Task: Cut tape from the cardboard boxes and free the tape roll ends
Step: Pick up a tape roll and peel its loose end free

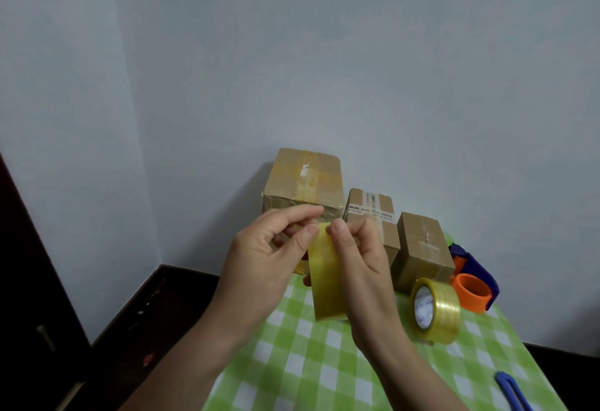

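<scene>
Hands left [263, 253] and right [361, 261] sit close together above the table [324, 365], both pinching the top end of a tape roll [326, 281] whose band runs downward between them, equally near each, with the boxes [305, 180] just behind.

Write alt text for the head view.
A left hand and a right hand pinch the top of a yellowish tape strip above a green checked table. Behind stand three boxes; a tape roll, a dispenser and a blue tool sit at right.
</scene>
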